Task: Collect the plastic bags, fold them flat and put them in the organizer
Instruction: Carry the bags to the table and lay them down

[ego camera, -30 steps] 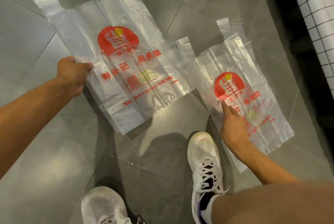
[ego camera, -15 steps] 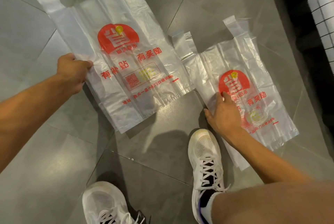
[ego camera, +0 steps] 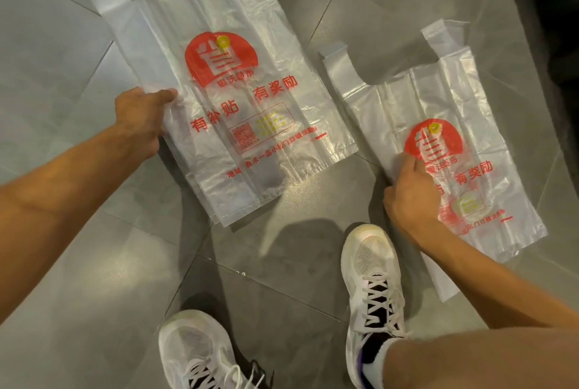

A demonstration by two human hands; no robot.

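Note:
Two clear plastic bags with red print lie flat on the grey tiled floor. The larger bag [ego camera: 238, 100] is on the left, handles pointing away from me. My left hand [ego camera: 141, 119] grips its left edge, thumb on top of the plastic. The smaller bag [ego camera: 454, 137] lies to the right. My right hand [ego camera: 410, 197] pinches its left edge beside the red logo, fingers curled. No organizer is in view.
My two white sneakers stand on the floor, the right one [ego camera: 372, 279] just below the smaller bag's edge, the left one [ego camera: 194, 354] at the bottom. A dark gap [ego camera: 551, 12] runs along the top right.
The smaller bag has slid to the right, away from the larger bag, with my right hand on its left edge. The left hand keeps its hold on the larger bag.

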